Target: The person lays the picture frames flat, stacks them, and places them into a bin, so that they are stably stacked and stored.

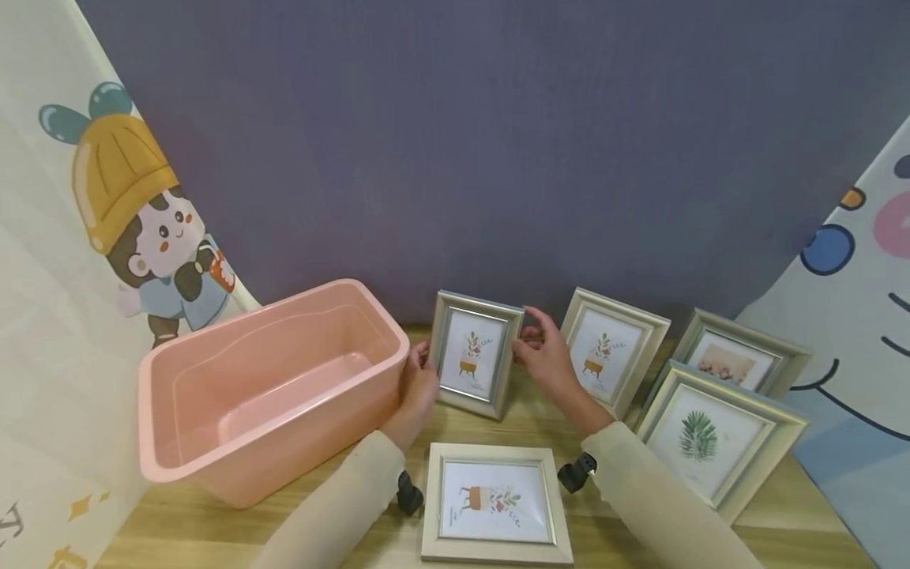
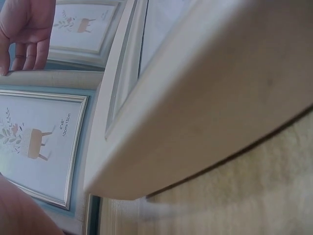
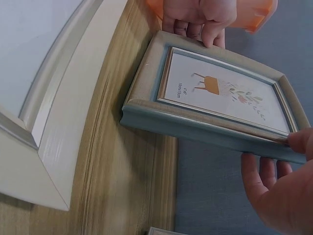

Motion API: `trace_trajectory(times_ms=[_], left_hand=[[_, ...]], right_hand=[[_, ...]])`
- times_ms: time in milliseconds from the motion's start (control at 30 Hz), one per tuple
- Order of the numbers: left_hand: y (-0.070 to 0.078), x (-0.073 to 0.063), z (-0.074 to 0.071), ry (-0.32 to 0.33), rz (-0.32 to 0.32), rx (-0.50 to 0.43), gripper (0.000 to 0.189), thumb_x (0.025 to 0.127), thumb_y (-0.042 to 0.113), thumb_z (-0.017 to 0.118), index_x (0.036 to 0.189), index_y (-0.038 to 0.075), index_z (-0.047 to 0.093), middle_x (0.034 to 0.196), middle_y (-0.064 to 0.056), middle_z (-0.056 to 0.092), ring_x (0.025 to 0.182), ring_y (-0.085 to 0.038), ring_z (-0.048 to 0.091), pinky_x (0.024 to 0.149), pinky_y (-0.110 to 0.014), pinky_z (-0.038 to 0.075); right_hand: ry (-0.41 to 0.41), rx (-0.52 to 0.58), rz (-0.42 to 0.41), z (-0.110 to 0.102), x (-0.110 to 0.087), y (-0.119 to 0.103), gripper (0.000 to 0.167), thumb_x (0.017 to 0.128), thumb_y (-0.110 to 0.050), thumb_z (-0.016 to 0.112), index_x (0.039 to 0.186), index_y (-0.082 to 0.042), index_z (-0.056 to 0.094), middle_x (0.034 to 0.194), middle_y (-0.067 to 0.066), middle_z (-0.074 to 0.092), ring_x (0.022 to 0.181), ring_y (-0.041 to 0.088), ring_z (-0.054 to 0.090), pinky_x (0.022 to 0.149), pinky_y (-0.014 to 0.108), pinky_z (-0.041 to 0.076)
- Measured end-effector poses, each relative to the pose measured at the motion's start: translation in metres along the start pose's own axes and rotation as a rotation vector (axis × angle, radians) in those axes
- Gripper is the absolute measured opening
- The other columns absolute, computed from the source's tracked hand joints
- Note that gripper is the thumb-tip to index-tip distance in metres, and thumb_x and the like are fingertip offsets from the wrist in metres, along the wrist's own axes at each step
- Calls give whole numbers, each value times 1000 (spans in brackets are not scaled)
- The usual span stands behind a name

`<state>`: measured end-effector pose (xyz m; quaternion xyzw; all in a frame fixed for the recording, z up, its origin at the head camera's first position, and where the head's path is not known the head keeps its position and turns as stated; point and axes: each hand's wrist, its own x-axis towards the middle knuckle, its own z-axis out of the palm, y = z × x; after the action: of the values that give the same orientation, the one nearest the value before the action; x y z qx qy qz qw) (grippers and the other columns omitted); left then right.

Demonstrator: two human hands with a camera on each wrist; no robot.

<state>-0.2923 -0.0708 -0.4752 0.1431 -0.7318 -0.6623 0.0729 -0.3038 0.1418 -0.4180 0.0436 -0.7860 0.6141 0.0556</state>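
Note:
A silver-grey picture frame (image 1: pixel 472 354) with a potted-plant print stands tilted back near the wall, between both hands. My left hand (image 1: pixel 419 391) grips its left edge, close beside the pink bin (image 1: pixel 277 427). On the opposite edge, my right hand (image 1: pixel 550 359) pinches near the upper corner, with the thumb in front and fingers behind in the right wrist view. Whether the frame's bottom rests fully on the table cannot be told. A cream picture frame (image 1: pixel 498 551) lies face up between the forearms; its thick edge (image 2: pixel 195 122) fills much of the left wrist view.
Right of the hands, another potted-plant frame (image 1: pixel 614 348) leans upright. Farther right, a frame with a green leaf print (image 1: pixel 711 442) stands before a frame with a beige print (image 1: pixel 739 356). A dark wall (image 1: pixel 498 158) rises behind the wooden table (image 1: pixel 206 521).

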Motion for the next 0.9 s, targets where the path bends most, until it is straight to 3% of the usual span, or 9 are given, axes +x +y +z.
trace_trajectory(times_ms=[167,433,667,900], left_hand=[[0,-5,-1,-4,-21,32,42,106,11,42,146,15,51,133,-12,62,117,-29,60,92,-38,51],[8,-9,3,-14,3,-1,43,106,9,42,148,15,48,140,-13,59,125,-31,58,101,-43,50],[16,-17,2,-22,22,-19,42,105,7,44,146,16,51,133,-15,60,115,-30,61,90,-37,52],[22,-26,1,-60,57,-67,41,105,4,45,144,14,52,130,-15,60,114,-28,58,92,-38,52]], right_hand=[[3,16,16,-2,-3,-1,70,94,3,64,156,-17,39,117,16,54,90,13,61,76,27,61],[14,50,1,-12,-6,-12,70,94,4,63,156,-17,39,114,13,53,87,8,61,78,30,61],[7,70,-19,-20,-7,-14,69,94,5,61,156,-15,39,110,8,51,84,3,61,73,22,59],[-26,100,-11,-32,-12,-19,71,95,2,62,158,-14,34,109,2,49,87,4,61,76,27,61]])
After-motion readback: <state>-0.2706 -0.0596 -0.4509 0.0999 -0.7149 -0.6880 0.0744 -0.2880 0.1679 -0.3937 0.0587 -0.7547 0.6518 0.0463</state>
